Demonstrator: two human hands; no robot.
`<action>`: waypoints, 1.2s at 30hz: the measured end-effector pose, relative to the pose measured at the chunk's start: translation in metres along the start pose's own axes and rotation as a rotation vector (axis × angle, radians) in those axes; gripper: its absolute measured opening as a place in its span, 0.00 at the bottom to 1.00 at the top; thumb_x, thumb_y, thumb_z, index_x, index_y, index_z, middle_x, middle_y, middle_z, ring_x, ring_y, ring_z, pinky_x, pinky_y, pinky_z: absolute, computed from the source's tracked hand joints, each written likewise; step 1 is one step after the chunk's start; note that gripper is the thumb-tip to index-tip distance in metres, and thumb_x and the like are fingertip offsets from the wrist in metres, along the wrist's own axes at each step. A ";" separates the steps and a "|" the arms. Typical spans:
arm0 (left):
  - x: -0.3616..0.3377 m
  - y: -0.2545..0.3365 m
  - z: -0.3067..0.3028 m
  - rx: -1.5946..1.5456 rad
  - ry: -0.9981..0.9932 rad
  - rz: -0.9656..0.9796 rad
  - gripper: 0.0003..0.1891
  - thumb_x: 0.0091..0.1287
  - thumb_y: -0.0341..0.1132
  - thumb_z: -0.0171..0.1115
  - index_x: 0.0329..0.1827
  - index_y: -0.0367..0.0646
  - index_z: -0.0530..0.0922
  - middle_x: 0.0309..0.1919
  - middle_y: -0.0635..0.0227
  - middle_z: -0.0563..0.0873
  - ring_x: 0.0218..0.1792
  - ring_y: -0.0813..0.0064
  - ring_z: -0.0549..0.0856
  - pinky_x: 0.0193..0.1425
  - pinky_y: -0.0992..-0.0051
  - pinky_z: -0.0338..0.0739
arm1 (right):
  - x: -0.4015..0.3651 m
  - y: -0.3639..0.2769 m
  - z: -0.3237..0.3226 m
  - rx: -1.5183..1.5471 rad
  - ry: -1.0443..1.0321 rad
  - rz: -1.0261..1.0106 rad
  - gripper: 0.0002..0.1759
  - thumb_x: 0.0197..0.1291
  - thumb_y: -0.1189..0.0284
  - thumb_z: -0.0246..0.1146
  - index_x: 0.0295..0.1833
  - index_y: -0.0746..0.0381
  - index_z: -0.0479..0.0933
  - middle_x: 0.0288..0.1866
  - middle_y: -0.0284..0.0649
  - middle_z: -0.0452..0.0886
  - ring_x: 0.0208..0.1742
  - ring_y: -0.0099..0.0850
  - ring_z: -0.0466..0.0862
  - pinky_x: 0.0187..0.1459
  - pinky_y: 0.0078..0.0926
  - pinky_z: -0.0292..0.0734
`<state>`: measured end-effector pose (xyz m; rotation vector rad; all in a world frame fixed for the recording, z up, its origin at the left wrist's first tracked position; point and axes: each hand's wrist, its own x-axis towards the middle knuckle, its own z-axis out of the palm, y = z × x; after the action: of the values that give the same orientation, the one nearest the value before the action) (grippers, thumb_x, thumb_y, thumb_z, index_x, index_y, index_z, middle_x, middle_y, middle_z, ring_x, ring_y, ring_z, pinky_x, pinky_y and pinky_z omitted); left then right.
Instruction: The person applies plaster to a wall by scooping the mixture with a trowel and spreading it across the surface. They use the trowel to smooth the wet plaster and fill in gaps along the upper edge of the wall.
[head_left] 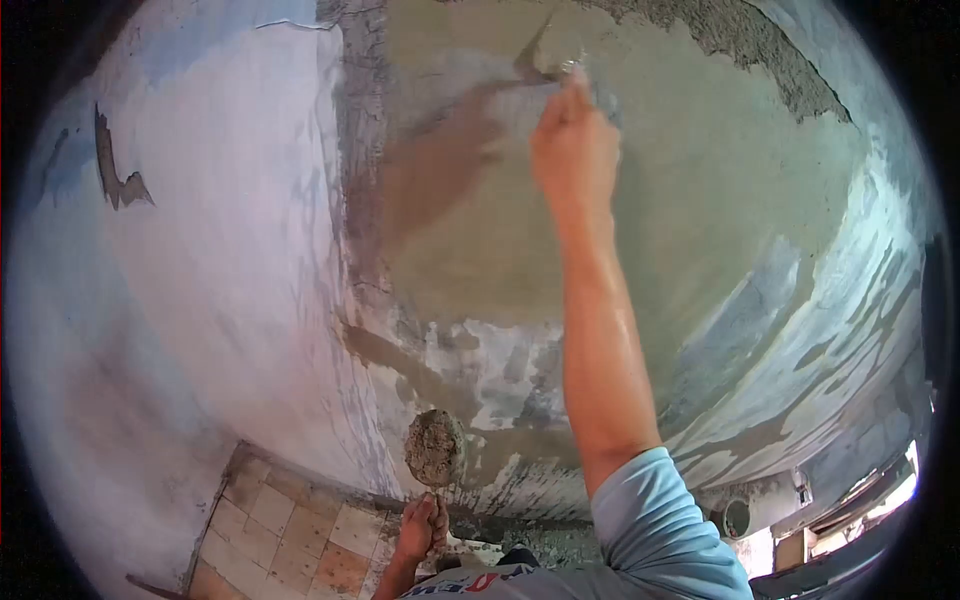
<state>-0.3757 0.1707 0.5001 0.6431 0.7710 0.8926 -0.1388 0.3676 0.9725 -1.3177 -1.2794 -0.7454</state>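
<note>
My right hand (575, 150) is raised high against the wall, gripping a trowel (535, 58) whose blade lies on the wet grey plaster patch (480, 230). The blade tip points up and to the left. Low down near my body, my left hand (420, 528) grips the handle of a small plaster-laden hawk (434, 448), which carries a lump of grey mortar and stands close to the wall's foot.
The wall left of the corner (230, 250) is pale, with peeling paint. Rough unsmoothed mortar (760, 50) edges the top right of the patch. Tiled floor (290, 530) lies below left. A round pipe opening (737, 517) and clutter sit at lower right.
</note>
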 end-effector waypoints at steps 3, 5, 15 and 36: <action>0.005 -0.004 -0.008 -0.004 -0.022 0.022 0.17 0.83 0.50 0.49 0.41 0.46 0.74 0.20 0.72 0.72 0.14 0.78 0.69 0.15 0.73 0.62 | -0.009 -0.049 0.035 0.013 -0.199 -0.033 0.26 0.75 0.68 0.53 0.76 0.60 0.68 0.48 0.56 0.86 0.47 0.61 0.88 0.49 0.56 0.84; -0.007 0.011 0.001 0.046 -0.038 0.000 0.18 0.83 0.51 0.49 0.40 0.47 0.72 0.21 0.73 0.71 0.15 0.80 0.68 0.17 0.75 0.62 | -0.024 -0.070 0.058 0.054 -0.293 -0.081 0.28 0.73 0.69 0.54 0.76 0.59 0.66 0.53 0.56 0.86 0.47 0.64 0.88 0.49 0.57 0.84; -0.006 0.007 -0.016 -0.032 0.001 0.055 0.16 0.78 0.49 0.51 0.35 0.49 0.74 0.20 0.74 0.71 0.13 0.80 0.66 0.14 0.74 0.58 | -0.145 -0.001 0.031 0.625 -0.385 -0.148 0.29 0.65 0.68 0.70 0.70 0.67 0.76 0.35 0.50 0.85 0.24 0.41 0.81 0.32 0.35 0.78; -0.005 0.000 -0.009 -0.181 -0.071 -0.217 0.17 0.83 0.54 0.49 0.49 0.51 0.76 0.24 0.76 0.70 0.14 0.86 0.62 0.12 0.81 0.54 | -0.463 0.110 -0.144 0.954 -0.875 1.250 0.12 0.79 0.65 0.60 0.59 0.60 0.77 0.31 0.28 0.77 0.24 0.16 0.72 0.24 0.18 0.66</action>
<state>-0.3851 0.1682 0.4965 0.4205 0.6739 0.7267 -0.1009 0.1324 0.5360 -1.2660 -0.8868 1.2814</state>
